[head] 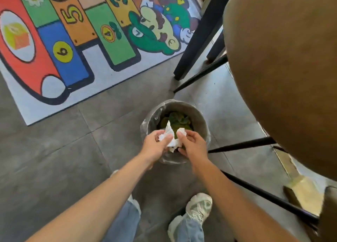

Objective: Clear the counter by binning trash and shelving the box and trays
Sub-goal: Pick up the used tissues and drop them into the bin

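Above a small round bin (200, 121) on a grey tiled floor (54, 159), crumpled white tissue (170, 136) is held by both hands of a person seen from head height. The left hand (155, 147) is curled round one wad of the tissue, a pointed flap of which stands up over the bin's opening. The right hand (191, 145) pinches a second wad between thumb and fingertips, just beside the first; whether the two wads are one piece or separate cannot be told. Both hands are positioned over the near rim of the bin, which is lined with a clear plastic bag (145, 126) and already contains green and yellow scraps (177, 120). A brown round bench (282, 68) is seen at the right edge, carried on black legs (198, 32), with the bin placed on the floor just beside it. A brightly coloured play mat (73, 41), printed with numbers and a cartoon figure, is spread across the floor at upper left, well apart from the bin. The person's pale trainer (198, 207) and blue jeans (125, 221) are visible at the bottom of the frame.
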